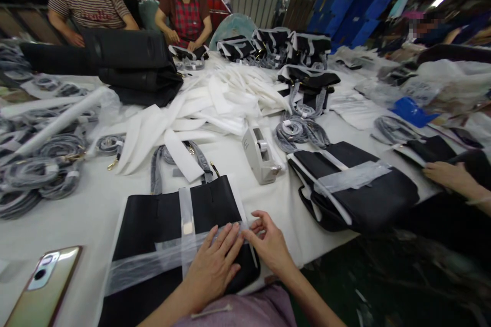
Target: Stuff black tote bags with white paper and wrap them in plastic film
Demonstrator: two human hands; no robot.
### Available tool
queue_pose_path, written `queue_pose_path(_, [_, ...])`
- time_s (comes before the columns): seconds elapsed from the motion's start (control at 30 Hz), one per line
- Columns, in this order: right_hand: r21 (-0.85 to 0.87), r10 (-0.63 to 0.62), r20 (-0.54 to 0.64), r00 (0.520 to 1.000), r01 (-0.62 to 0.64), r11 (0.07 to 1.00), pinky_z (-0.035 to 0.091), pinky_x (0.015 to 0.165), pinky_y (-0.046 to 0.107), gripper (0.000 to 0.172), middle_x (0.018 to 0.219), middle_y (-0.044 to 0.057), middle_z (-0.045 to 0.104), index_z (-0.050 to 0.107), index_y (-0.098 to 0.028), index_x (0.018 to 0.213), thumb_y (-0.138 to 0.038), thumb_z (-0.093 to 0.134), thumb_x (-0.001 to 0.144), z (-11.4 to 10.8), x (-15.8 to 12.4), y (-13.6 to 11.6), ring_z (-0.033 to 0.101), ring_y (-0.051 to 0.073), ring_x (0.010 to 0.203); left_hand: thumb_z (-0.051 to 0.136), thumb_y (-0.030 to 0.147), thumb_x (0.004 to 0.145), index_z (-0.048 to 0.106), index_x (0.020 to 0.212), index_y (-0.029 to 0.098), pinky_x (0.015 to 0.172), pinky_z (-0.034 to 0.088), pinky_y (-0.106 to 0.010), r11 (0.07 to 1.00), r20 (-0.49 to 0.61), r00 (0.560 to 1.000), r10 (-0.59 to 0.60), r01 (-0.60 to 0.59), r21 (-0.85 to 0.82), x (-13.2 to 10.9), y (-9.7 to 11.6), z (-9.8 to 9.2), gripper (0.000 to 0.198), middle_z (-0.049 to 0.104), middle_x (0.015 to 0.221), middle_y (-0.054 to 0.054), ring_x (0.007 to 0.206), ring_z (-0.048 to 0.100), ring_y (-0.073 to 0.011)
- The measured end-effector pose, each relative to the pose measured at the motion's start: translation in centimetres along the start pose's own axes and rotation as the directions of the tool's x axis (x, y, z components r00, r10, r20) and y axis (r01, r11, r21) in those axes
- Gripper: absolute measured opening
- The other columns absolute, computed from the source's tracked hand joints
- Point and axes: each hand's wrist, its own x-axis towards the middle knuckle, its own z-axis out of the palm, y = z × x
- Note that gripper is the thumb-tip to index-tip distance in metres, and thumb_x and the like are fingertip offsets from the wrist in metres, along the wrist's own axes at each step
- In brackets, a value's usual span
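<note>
A black handbag (pixel 153 219) lies flat in front of me, its handles (pixel 156 173) wrapped in grey film at the far side. A clear plastic strip (pixel 141 263) runs across its front, over an upright wrapped strap (pixel 186 214). My left hand (pixel 213 263) rests on the strip with its fingers stretched out flat. At the bag's right edge, my right hand (pixel 270 242) has curled fingers, with thumb and fingertips closed at the strip's end. A white foam piece (pixel 182 156) lies over the handles. Just beyond the bag stands a tape dispenser (pixel 259 156).
A phone (pixel 44 286) lies at front left, near coiled wrapped straps (pixel 30 173). White foam strips (pixel 226 97) pile up mid-table. Another black bag (pixel 353 184) lies to the right, near a co-worker's hand (pixel 452 178). Two people stand across the table near stacked black bags (pixel 130 61).
</note>
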Motion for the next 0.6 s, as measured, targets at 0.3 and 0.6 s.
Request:
queue_pose_path(0.3, [-0.144, -0.132, -0.06, 0.989, 0.122, 0.982, 0.042, 0.055, 0.026, 0.031, 0.054, -0.002, 0.057, 0.067, -0.019, 0.079, -0.048, 0.057, 0.08, -2.3, 2.8, -1.8, 0.054, 0.016, 0.053, 0.051, 0.03, 0.086, 0.033, 0.146, 0.022, 0.115, 0.014, -0.047, 0.997, -0.063, 0.998, 0.002, 0.002, 0.071, 0.3, 0.6, -0.3, 0.063, 0.028, 0.155, -0.007, 0.141, 0.027, -0.0256])
queue_pose_path(0.6, [-0.194, -0.097, -0.233, 0.968, 0.051, 0.98, 0.044, 0.064, 0.031, 0.039, 0.061, 0.005, 0.064, 0.067, -0.016, 0.063, -0.052, 0.06, 0.076, -8.6, 16.4, -5.1, 0.06, 0.022, 0.069, 0.053, 0.033, 0.085, 0.035, 0.144, 0.023, 0.115, 0.015, -0.044, 0.997, -0.122, 0.992, 0.018, -0.009, 0.071, 0.3, 0.3, 0.2, 0.063, 0.035, 0.152, -0.005, 0.138, 0.031, -0.0249])
